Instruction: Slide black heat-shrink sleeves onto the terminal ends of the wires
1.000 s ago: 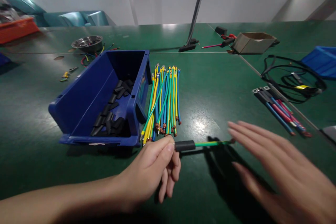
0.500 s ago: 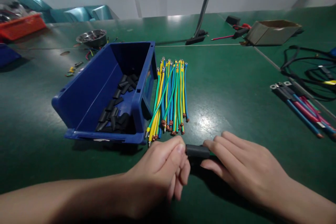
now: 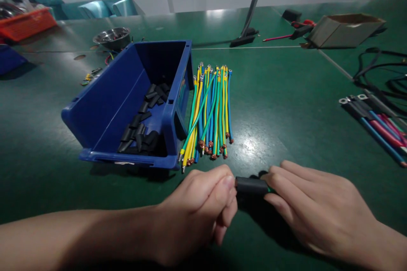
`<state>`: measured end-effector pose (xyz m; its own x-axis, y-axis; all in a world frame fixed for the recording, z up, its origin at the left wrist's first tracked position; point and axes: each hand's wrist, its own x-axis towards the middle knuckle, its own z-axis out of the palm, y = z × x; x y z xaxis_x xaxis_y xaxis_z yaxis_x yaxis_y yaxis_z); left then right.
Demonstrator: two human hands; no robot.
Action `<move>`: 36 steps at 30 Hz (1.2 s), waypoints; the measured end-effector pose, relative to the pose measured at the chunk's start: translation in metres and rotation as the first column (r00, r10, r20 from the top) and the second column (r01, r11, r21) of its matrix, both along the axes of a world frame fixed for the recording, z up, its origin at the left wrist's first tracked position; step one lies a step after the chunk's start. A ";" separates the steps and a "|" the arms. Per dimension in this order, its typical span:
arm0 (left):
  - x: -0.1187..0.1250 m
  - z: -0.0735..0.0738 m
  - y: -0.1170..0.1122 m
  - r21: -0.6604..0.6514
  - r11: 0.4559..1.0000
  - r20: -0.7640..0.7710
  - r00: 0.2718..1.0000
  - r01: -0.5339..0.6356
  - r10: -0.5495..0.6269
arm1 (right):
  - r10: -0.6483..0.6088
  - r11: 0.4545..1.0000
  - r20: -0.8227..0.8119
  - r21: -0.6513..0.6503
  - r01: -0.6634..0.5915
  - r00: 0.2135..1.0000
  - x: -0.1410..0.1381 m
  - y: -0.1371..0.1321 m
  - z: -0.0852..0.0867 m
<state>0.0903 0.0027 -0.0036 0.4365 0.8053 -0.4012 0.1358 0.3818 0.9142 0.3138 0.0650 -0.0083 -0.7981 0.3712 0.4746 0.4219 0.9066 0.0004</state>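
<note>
My left hand (image 3: 203,205) is closed in a pinch on one end of a short black sleeve (image 3: 252,186) that sits on a green wire. My right hand (image 3: 313,209) grips the other end of the sleeve, and its fingers hide most of the wire. Both hands hover just above the green table (image 3: 286,106). Just beyond them lies a bundle of yellow, green and blue wires (image 3: 210,110) with bare copper ends. Left of the bundle stands a blue bin (image 3: 104,110) with several black sleeve pieces (image 3: 143,129) inside.
Thicker blue and red cables with lugs (image 3: 375,125) lie at the right, with black cords (image 3: 381,76) behind them. A cardboard box (image 3: 345,29) and red-handled tool (image 3: 299,27) sit far right. A metal bowl (image 3: 112,37) and an orange crate (image 3: 23,23) stand far left.
My right hand came in from the right, open at first, and closed on the wire beside the black sleeve. The view dipped slightly. My left hand kept its pinch.
</note>
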 end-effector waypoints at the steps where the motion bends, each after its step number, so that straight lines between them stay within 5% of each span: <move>1: 0.000 0.001 0.001 -0.006 1.000 0.011 1.000 0.006 -0.006 | 0.007 1.000 -0.009 -0.009 -0.007 1.000 0.000 0.001 0.000; 15: -0.002 0.002 0.005 -0.019 1.000 0.042 0.999 0.002 -0.001 | 0.028 0.998 0.011 0.056 -0.029 1.000 0.004 0.007 -0.003; 25: -0.006 0.009 0.011 -0.032 0.997 0.021 0.997 0.075 -0.074 | 0.058 0.998 0.016 -0.035 -0.057 0.998 0.009 0.004 -0.005; 30: -0.008 0.012 0.008 0.085 0.989 0.011 0.992 0.125 -0.126 | 0.108 0.991 0.005 -0.086 -0.107 0.994 0.006 0.002 -0.004; 36: -0.005 0.010 0.005 0.083 0.994 0.010 0.997 0.076 -0.077 | 0.123 0.987 0.007 -0.106 -0.122 0.992 -0.002 0.003 -0.001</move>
